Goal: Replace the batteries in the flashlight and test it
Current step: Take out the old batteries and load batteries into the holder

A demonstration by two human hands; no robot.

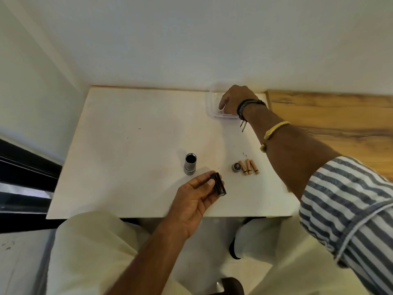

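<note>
The grey flashlight body (190, 164) stands upright on the white table (131, 145) with its open end up. Its round tail cap (236, 167) lies to the right, beside three gold batteries (248, 166). My left hand (196, 194) pinches a black battery holder (219, 184) between thumb and fingers near the table's front edge. My right hand (235, 101) reaches into a clear plastic container (210, 103) at the table's back right; its fingertips are down inside, and whether they hold anything is hidden.
A wooden surface (331, 116) adjoins the table on the right. White walls stand behind and to the left. A dark frame (21, 177) runs along the left. My legs are under the table's front edge.
</note>
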